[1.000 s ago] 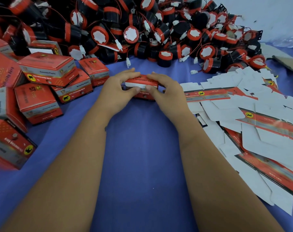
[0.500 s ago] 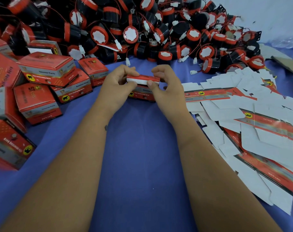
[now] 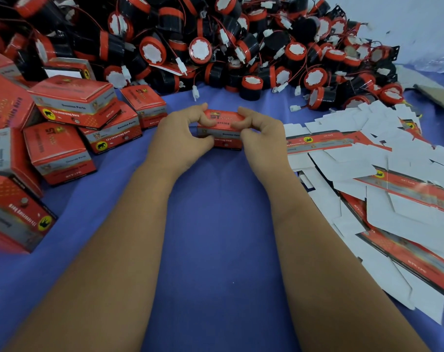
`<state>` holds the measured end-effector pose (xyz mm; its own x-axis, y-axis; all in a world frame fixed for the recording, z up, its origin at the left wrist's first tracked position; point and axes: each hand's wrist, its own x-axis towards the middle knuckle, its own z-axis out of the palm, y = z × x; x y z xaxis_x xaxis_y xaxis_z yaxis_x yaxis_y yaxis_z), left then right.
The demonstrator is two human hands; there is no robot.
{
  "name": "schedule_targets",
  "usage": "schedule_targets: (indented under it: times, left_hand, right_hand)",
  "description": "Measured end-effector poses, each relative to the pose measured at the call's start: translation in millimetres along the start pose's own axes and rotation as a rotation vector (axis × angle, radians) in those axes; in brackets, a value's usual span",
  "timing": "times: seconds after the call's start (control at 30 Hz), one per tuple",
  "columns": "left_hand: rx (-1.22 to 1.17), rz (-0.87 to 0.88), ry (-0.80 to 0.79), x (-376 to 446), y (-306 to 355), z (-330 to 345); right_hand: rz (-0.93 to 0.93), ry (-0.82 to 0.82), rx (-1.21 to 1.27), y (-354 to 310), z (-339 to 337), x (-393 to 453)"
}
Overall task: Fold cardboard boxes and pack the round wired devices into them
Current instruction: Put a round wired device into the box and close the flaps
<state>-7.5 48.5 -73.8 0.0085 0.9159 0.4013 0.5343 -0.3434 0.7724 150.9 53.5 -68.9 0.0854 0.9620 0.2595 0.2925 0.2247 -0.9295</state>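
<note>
Box: the small red box sits on the blue tabletop, dead centre between both hands.
Left hand: fingers curled round its left end, steadying it.
Right hand: fingers pinching the right end, likely pressing the lid shut.
Devices: heaped just behind, within reach.
Flat blanks: fanned out right.
Finished boxes: stacked left.

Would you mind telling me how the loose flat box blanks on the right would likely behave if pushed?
The flat box blanks look like thin card, so probably light and bendy. They overlap loosely, so a push would likely slide several together. Their printed faces look glossy, perhaps slippery.
</note>
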Motion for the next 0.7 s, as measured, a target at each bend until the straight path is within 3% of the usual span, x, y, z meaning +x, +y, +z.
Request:
schedule_targets:
  times: [0.23, 0.37, 0.43, 0.6, 0.7]
  left_hand:
    - [0.013, -0.035, -0.05, -1.1, -2.2, 2.5]
    - [0.019, -0.223, -0.12, 1.4, -3.7, 2.7]
    - [0.009, -0.23, -0.169, 3.4, -3.1, 2.8]
    - [0.194, -0.209, -0.045, 0.8, 2.1, -0.9]
    - [0.121, -0.227, 0.033, 1.3, 3.9, 0.0]
  right_hand:
    - [-0.026, 0.026, -0.099, -1.6, 5.2, -2.3]
    - [0.015, 0.066, -0.16, -3.0, 7.0, -0.9]
    - [0.018, 0.092, -0.133, -2.8, 6.8, -3.7]
    - [-0.04, 0.086, -0.065, -5.4, 3.8, -7.0]
    - [-0.059, 0.094, 0.077, -13.5, 2.3, -9.4]
